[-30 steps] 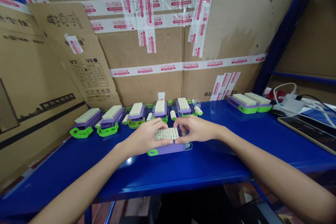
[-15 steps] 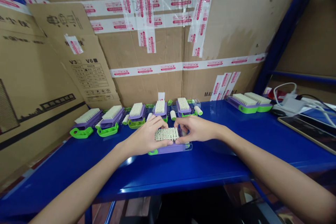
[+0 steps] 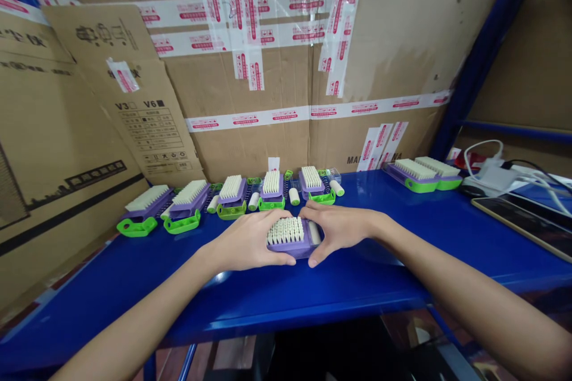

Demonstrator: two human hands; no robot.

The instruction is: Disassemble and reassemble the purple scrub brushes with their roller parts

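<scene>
Brush (image 3: 286, 238): clasped at its left end by left hand (image 3: 248, 239), its right by right hand (image 3: 339, 227) (far side unclear).

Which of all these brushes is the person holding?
The front brush, between the left hand and right hand; the other brushes stand farther back on the blue table, with no hand on them.

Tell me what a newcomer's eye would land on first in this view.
Probably the pale-bristled purple brush at the middle of the blue table, with the left hand around its left end and the right hand at its right. Next, likely the row of five similar brushes behind them, and the tall cardboard wall at the back, crossed by white-and-red tape.
</scene>
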